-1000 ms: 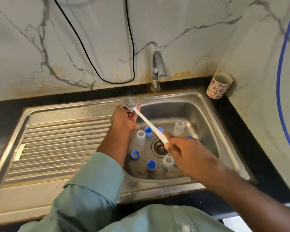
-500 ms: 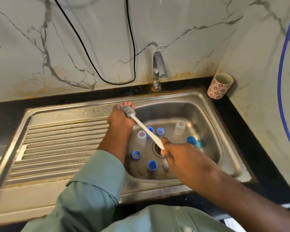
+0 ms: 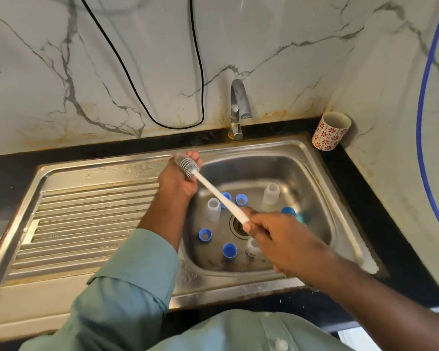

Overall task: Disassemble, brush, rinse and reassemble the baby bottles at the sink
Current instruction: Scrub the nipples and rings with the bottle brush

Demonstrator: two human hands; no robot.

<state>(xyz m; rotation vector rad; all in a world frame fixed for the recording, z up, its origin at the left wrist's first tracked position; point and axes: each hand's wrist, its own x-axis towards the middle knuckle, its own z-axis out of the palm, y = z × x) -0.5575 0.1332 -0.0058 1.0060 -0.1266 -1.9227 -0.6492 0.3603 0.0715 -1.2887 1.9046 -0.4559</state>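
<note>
bottle brush [image 3: 214, 190]: long axis runs diagonally, grey ribbed head pointing up-left toward the sink's back rim, white straight handle sloping down-right. right hand [image 3: 276, 239] grips the handle's lower end, fingers curled round it. left hand [image 3: 179, 179] is above the basin's left edge, fingers wrapped round the brush head; whether it also holds a bottle part cannot be told.

in the stainless steel sink [image 3: 312, 168]: two translucent, cylindrical bottle bodies [image 3: 213, 209] standing upright, apart from each other, plus several blue plastic rings and caps [image 3: 230, 250] scattered around the round drain [image 3: 237, 225]. a white piece sits partly hidden under the right hand.

ridged draining board [image 3: 86, 224] lies left of the basin. surroundings: black countertop, white veined marble wall with rust-coloured stains, curved metal tap [image 3: 238, 107], a red-flowered cup [image 3: 331, 131] in the corner, a black cable and a blue hose on the wall.
</note>
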